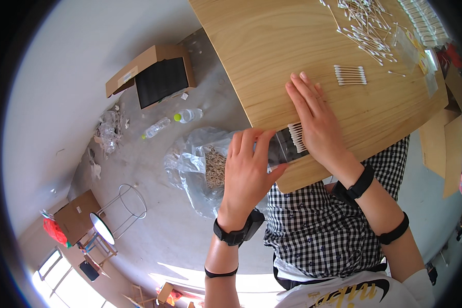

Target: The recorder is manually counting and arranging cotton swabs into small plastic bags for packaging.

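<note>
A flat plastic bag (pixel 278 150), dark and see-through, lies at the near left corner of the table. My left hand (pixel 249 161) grips its left end, thumb on the near side and fingers on the far side. A row of cotton swabs (pixel 295 137) lies side by side on the bag, white tips toward my left hand. My right hand (pixel 317 120) lies flat over the other end of that row, fingers stretched toward the far side, hiding the rest of the swabs. Farther right, a second neat row of cotton swabs (pixel 350 75) rests on the wood.
A loose heap of cotton swabs (pixel 367 25) and packed bundles (pixel 423 20) lie at the table's far right. On the floor to the left are a plastic sack of swabs (pixel 190 177), two bottles (pixel 189 115), an open cardboard box (pixel 161 77) and a stool (pixel 103 228).
</note>
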{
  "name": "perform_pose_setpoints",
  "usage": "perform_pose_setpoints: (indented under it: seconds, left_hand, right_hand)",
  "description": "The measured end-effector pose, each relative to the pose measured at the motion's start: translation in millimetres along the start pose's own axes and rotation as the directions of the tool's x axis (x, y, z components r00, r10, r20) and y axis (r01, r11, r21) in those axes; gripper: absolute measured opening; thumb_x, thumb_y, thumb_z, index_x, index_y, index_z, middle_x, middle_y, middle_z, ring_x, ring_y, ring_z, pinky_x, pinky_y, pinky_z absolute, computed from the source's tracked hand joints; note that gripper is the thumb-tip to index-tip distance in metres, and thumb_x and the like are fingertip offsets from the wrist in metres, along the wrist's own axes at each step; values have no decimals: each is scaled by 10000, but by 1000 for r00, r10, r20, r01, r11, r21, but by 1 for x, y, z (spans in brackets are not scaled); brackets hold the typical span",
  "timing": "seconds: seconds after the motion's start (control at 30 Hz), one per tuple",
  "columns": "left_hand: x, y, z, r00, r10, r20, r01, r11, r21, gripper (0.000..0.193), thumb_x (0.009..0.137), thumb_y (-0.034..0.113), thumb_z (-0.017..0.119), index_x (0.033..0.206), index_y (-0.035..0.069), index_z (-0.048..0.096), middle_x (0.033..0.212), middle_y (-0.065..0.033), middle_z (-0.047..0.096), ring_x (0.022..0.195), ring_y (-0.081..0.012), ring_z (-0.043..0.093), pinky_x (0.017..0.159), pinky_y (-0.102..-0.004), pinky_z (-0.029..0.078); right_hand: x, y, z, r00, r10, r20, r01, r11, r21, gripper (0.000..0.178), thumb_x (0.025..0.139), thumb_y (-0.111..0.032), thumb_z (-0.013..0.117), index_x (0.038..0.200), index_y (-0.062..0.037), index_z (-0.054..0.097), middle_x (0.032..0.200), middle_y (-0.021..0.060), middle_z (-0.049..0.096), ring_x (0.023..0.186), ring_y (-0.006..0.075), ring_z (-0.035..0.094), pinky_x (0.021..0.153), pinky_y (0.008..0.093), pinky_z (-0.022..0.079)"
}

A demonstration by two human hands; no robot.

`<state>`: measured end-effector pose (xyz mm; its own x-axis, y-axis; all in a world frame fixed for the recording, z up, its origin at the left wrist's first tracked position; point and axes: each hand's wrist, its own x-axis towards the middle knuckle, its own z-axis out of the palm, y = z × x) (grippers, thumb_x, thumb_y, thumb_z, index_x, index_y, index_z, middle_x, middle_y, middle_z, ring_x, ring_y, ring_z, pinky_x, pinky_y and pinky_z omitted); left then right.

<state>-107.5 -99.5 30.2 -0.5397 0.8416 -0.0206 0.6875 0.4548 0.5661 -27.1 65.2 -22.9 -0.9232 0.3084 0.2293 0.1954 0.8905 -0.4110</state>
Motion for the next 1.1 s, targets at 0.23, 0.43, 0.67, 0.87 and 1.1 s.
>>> perform_pose_setpoints:
  seconds: [0.23, 0.43, 0.67, 0.87, 1.1]
  left_hand:
    - [6, 5, 5, 999, -12, 42, 19, 986, -163, 627, 616, 64, 841, 1158, 5, 533, 1101, -136, 531, 1046, -336, 512, 893, -392, 482]
    - [4, 4, 8, 999, 22, 33, -17, 989, -149, 607, 617, 38, 828, 1145, -1, 530, 1091, -136, 523, 1054, -327, 515, 899, -386, 476]
    - [4, -6, 22, 999, 13, -37, -22, 967, -255, 581, 612, 31, 819, 1116, 0, 530, 1035, -128, 514, 988, -303, 526, 870, -374, 483]
    - [4, -10, 27, 998, 5, -66, -25, 950, -312, 599, 603, 39, 829, 1119, -7, 528, 1024, -132, 516, 961, -301, 522, 853, -378, 482]
    - [3, -14, 26, 993, 50, -106, -77, 958, -276, 608, 590, 61, 838, 1110, -12, 534, 1048, -142, 527, 989, -325, 526, 861, -394, 484]
  right_hand:
    - [2, 0, -3, 1000, -18, -4, 17, 1000, -19, 556, 852, 30, 520, 1396, 24, 406, 1496, 143, 366, 1417, 286, 319, 1153, 463, 313]
    - [-2, 7, 2, 1000, -23, -8, 23, 1000, 0, 556, 848, 46, 510, 1394, 24, 407, 1491, 143, 371, 1416, 289, 319, 1152, 462, 316]
    - [-4, 7, 2, 998, -49, 30, 48, 998, 31, 558, 848, 49, 498, 1397, 22, 402, 1494, 142, 363, 1414, 303, 318, 1156, 476, 307]
    - [-3, 0, 5, 996, -73, 58, 70, 996, 52, 553, 859, 37, 484, 1405, 19, 395, 1494, 144, 364, 1413, 303, 323, 1151, 477, 312]
    - [-1, -10, 10, 996, -58, 68, 54, 997, 49, 539, 874, 17, 482, 1407, 5, 405, 1500, 131, 365, 1418, 284, 319, 1152, 459, 317]
